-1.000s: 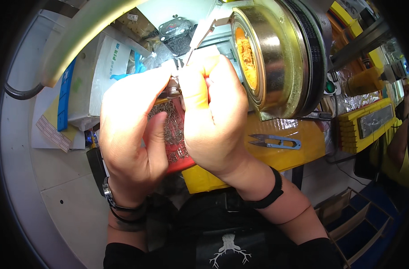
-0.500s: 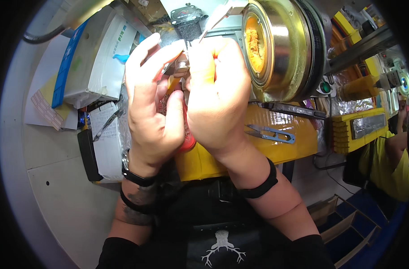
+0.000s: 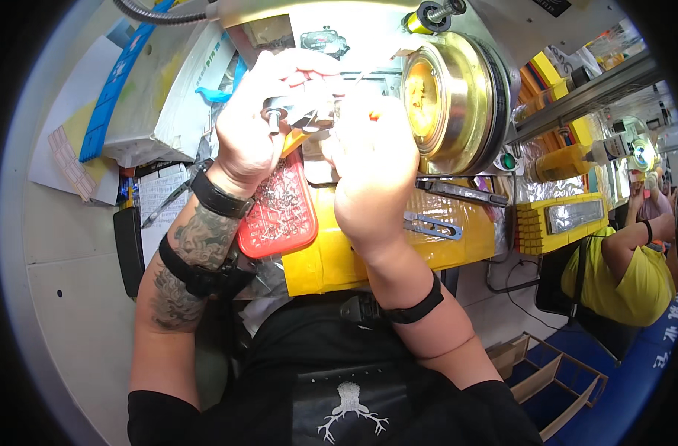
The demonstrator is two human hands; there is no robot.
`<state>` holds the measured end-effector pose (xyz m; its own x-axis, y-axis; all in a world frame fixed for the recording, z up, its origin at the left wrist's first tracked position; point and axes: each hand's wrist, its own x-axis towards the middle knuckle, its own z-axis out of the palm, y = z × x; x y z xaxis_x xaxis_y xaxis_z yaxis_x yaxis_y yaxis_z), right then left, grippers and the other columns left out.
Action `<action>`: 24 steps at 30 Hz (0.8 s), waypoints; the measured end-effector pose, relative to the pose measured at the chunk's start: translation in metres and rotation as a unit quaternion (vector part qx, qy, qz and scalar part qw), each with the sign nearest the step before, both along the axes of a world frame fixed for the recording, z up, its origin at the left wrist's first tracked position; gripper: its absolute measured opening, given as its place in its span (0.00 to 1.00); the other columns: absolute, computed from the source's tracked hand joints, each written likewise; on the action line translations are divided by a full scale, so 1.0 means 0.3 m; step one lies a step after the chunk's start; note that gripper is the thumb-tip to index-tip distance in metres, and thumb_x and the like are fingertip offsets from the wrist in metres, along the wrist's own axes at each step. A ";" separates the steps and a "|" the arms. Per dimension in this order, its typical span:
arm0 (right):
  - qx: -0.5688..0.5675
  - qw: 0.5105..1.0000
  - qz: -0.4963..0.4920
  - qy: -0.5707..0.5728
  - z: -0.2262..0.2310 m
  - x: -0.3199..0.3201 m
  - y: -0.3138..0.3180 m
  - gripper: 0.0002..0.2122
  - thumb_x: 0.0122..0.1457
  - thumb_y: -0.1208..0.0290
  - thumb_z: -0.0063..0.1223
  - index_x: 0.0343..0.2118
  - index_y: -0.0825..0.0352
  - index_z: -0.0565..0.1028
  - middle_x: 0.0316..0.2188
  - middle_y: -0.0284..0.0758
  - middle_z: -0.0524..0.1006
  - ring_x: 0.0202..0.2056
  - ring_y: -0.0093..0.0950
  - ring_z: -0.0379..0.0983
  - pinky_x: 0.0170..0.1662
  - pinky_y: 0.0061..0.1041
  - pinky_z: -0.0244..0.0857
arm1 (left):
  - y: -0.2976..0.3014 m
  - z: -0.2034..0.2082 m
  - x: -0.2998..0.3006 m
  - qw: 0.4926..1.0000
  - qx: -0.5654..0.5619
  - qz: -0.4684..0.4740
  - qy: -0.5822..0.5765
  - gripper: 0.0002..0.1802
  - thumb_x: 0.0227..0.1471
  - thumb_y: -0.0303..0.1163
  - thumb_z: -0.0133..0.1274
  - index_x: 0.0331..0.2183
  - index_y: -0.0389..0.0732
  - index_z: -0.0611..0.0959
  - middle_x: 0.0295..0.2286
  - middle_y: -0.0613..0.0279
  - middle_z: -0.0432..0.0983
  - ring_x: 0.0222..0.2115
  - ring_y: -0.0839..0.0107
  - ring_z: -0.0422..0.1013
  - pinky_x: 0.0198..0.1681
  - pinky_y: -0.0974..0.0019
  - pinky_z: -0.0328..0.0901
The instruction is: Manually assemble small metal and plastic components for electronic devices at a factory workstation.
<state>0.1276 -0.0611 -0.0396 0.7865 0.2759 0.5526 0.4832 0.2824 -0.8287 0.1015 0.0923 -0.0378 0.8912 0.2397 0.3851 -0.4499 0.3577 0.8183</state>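
My left hand (image 3: 253, 126) is closed around a small shiny metal part (image 3: 309, 115), with a round stub (image 3: 274, 117) sticking out beside the fingers. Facing it, my right hand (image 3: 376, 160) is closed, its fingertips close to that part. Strong light washes out those fingertips, and whatever they grip cannot be made out; a small orange spot shows among them. Under my left wrist lies a red tray (image 3: 279, 230) strewn with small thin metal pieces. Between my hands an orange-yellow edge (image 3: 294, 141) shows just above the tray.
A brass drum (image 3: 458, 104) with an orange-yellow centre stands right of my hands. Blue thread snips (image 3: 434, 226) and a utility knife (image 3: 461, 193) lie on the yellow bench cover (image 3: 339, 260). At left are a white box (image 3: 168, 97) and a notebook (image 3: 160, 201). Another person (image 3: 625, 275) sits far right.
My left hand has turned over and moved left, its forearm swinging outward, so the red tray is uncovered. My right hand stays closed close by. The whole view has shifted a little.
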 end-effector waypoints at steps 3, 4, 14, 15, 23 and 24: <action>-0.004 1.000 0.002 0.017 -0.006 0.005 -0.005 0.09 0.65 0.82 0.48 0.47 0.74 0.71 0.32 0.31 0.72 0.26 0.14 0.63 0.29 0.16 0.61 | -0.005 -0.011 0.016 0.993 0.045 -0.036 -0.101 0.31 0.73 0.43 0.27 0.50 0.23 0.73 0.47 0.42 0.74 0.49 0.54 0.75 0.57 0.54 0.70; 0.017 0.994 0.036 0.101 0.003 -0.002 -0.005 0.08 0.66 0.80 0.47 0.46 0.74 0.71 0.31 0.30 0.71 0.26 0.14 0.63 0.29 0.16 0.61 | -0.013 -0.011 0.015 0.992 0.006 -0.056 -0.113 0.36 0.73 0.46 0.20 0.50 0.23 0.73 0.47 0.42 0.74 0.49 0.54 0.75 0.57 0.54 0.70; -0.035 0.997 -0.029 -0.060 0.049 -0.008 -0.041 0.03 0.67 0.78 0.50 0.38 0.71 0.70 0.28 0.32 0.74 0.27 0.20 0.69 0.29 0.21 0.64 | -0.028 0.097 -0.028 0.987 0.140 0.077 0.029 0.25 0.69 0.41 0.40 0.48 0.24 0.75 0.43 0.46 0.77 0.44 0.61 0.77 0.53 0.62 0.70; -0.073 0.993 0.020 -0.090 0.069 -0.024 -0.080 0.03 0.66 0.79 0.52 0.37 0.71 0.71 0.29 0.35 0.75 0.27 0.24 0.71 0.29 0.23 0.66 | -0.020 0.123 -0.051 0.987 0.142 0.071 0.027 0.25 0.69 0.41 0.40 0.48 0.24 0.75 0.43 0.46 0.77 0.44 0.61 0.77 0.53 0.62 0.70; -0.119 0.884 0.391 -0.228 0.124 -0.223 -0.193 0.07 0.55 0.68 0.50 0.32 0.64 0.68 0.28 0.37 0.69 0.28 0.36 0.70 0.34 0.33 0.65 | -0.138 0.332 -0.276 0.892 0.370 0.032 0.259 0.08 0.55 0.27 0.59 0.34 0.31 0.82 0.25 0.63 0.78 0.23 0.80 0.73 0.30 0.76 0.68; -0.114 0.895 0.379 -0.204 0.110 -0.221 -0.185 0.07 0.54 0.69 0.52 0.32 0.64 0.68 0.28 0.37 0.69 0.28 0.37 0.70 0.33 0.34 0.66 | -0.149 0.360 -0.263 0.886 0.346 0.044 0.304 0.05 0.51 0.19 0.60 0.33 0.32 0.82 0.24 0.63 0.78 0.23 0.80 0.73 0.29 0.76 0.68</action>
